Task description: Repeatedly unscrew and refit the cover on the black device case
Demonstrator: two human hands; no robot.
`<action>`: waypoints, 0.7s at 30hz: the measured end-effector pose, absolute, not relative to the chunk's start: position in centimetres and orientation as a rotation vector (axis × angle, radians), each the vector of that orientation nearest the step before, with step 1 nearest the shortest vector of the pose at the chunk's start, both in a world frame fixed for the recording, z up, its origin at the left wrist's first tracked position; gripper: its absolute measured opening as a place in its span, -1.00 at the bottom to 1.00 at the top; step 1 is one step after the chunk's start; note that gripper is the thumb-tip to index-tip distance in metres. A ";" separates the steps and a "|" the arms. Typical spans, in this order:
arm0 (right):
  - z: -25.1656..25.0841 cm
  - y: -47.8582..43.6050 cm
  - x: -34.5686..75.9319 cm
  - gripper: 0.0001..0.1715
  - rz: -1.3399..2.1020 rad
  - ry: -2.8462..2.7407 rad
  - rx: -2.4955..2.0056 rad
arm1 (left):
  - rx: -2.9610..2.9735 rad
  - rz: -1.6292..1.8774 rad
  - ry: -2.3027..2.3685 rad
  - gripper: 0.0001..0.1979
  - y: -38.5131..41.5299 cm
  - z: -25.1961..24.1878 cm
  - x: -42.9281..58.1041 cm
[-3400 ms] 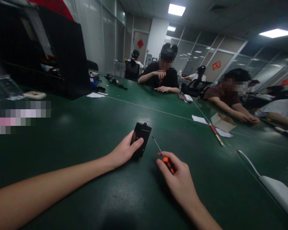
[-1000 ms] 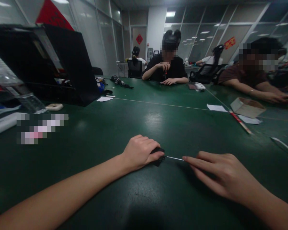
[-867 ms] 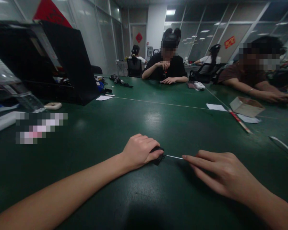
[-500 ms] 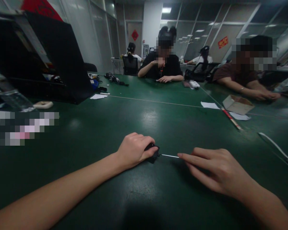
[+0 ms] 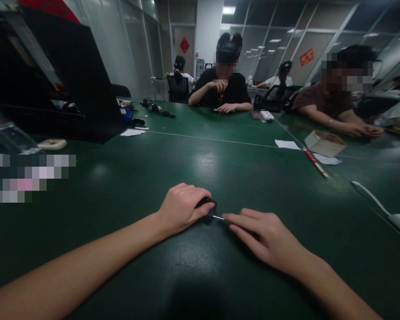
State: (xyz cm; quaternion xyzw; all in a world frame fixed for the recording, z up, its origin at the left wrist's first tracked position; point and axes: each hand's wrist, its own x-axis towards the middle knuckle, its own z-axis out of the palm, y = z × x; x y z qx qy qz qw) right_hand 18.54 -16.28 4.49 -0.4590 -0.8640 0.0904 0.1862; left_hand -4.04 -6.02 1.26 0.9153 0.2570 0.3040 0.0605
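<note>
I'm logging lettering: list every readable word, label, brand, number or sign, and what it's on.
None legible.
Red diamond sign on the door: too small.
Red-yellow sign on the far wall: too blurred.
Red paper above black box: cut off, unreadable.
Black case in left hand: no text shows.
Pixelated patch on the table: unreadable.

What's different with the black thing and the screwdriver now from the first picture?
The black thing got turned, and the left hand covers most of it. The right hand brought the screwdriver closer; its tip now seems to meet the black thing's end. Nothing was let go. The box stayed put.
</note>
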 end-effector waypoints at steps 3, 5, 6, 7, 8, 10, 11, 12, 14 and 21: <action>3.9 -16.0 18.8 -0.66 0.259 -2.361 -1.295 | 2.658 1.005 0.744 -0.63 -6.0 1.2 -4.1; 4.0 -15.9 19.3 -0.66 0.113 -2.380 -1.336 | 2.596 1.031 0.654 -0.59 -6.1 1.1 -4.1; 4.1 -15.9 19.4 -0.66 0.016 -2.402 -1.350 | 2.575 1.034 0.585 -0.58 -6.1 1.1 -4.0; 4.2 -15.9 19.6 -0.67 -0.079 -2.427 -1.352 | 2.551 1.040 0.519 -0.58 -6.2 1.0 -4.0; 4.3 -15.9 19.6 -0.67 -0.163 -2.454 -1.344 | 2.526 1.050 0.467 -0.59 -6.2 1.0 -4.0; 4.4 -16.0 19.5 -0.67 -0.276 -2.497 -1.311 | 2.486 1.070 0.392 -0.57 -6.0 1.0 -4.1; 4.3 -16.0 19.4 -0.68 -0.308 -2.506 -1.297 | 2.478 1.063 0.367 -0.54 -5.7 1.0 -4.2; 4.2 -16.0 19.4 -0.67 -0.323 -2.509 -1.287 | 2.479 1.040 0.344 -0.51 -5.4 1.0 -4.4; 4.1 -16.0 19.5 -0.67 -0.314 -2.514 -1.267 | 2.499 0.971 0.293 -0.48 -4.7 1.0 -4.8; 5.0 -16.0 21.3 -0.67 -0.190 -2.573 -1.142 | 2.520 0.976 0.236 -0.41 -3.5 0.7 -5.2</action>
